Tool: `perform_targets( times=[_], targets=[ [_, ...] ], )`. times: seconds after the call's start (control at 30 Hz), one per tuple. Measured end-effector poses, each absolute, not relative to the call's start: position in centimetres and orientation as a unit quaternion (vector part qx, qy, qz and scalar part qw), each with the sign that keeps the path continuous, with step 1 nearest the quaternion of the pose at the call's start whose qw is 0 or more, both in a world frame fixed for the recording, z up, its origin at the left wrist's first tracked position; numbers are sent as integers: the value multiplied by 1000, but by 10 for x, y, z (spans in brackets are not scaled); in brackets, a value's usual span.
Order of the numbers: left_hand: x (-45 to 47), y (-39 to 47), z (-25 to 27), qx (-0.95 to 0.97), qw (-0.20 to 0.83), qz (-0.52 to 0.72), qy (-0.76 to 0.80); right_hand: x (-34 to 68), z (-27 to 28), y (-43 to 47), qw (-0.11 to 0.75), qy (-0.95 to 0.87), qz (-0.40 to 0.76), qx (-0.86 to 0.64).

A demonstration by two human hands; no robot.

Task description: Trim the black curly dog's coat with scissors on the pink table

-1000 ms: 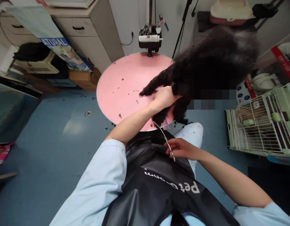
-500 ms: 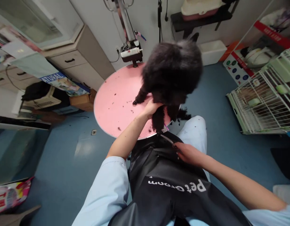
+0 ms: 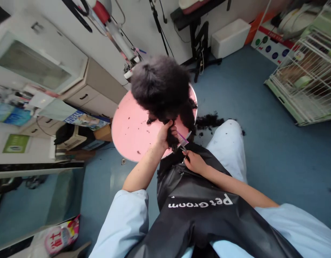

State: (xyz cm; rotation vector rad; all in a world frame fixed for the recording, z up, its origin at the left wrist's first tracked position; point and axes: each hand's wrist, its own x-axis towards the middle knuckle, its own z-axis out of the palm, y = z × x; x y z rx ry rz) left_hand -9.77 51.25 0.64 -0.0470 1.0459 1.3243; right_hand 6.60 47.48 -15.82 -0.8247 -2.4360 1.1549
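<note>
A black-furred animal (image 3: 160,86) stands on a round pink table (image 3: 130,139), over its far right part, with its body covering part of the surface. One near leg (image 3: 171,139) extends toward the near edge of the table.

The left hand (image 3: 165,135) is closed around this leg, with the thumb on the far side and the paw free below the grip. A purple comb (image 3: 183,138) is located just right of the left hand's fingers, teeth directed toward the near side. Whether the left hand also grips the comb cannot be determined.

The right hand (image 3: 194,161) is positioned near and to the right of the paw, above the far end of a black apron (image 3: 197,225). It holds scissors (image 3: 185,149) in a narrow grip, with the blades directed to the far side, close to the comb and paw. The blade gap is too small to tell.

Small dark tufts are scattered over the left part of the table. A larger pile of dark hair (image 3: 210,121) lies on the blue floor (image 3: 275,172), just right of the table.

A metal post (image 3: 114,34) rises beyond the table at the far left. A drawer cabinet (image 3: 97,102) stands left of the post. A white bin (image 3: 231,37) is at the far right, and a wire cage (image 3: 305,79) stands on the floor nearer and farther right.
</note>
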Motion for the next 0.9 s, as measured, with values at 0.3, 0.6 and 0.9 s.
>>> perform_targets(
  times=[0.3, 0.6, 0.9],
  targets=[
    [-90, 516, 10, -50, 685, 591, 423, 51, -150, 491, 171, -854, 365, -330],
    [-89, 513, 7, -52, 698, 603, 381, 48, -135, 472, 277, -665, 621, -309],
    [-87, 518, -24, 68, 593, 591, 542, 34, -92, 483, 327, -562, 659, -378]
  ],
)
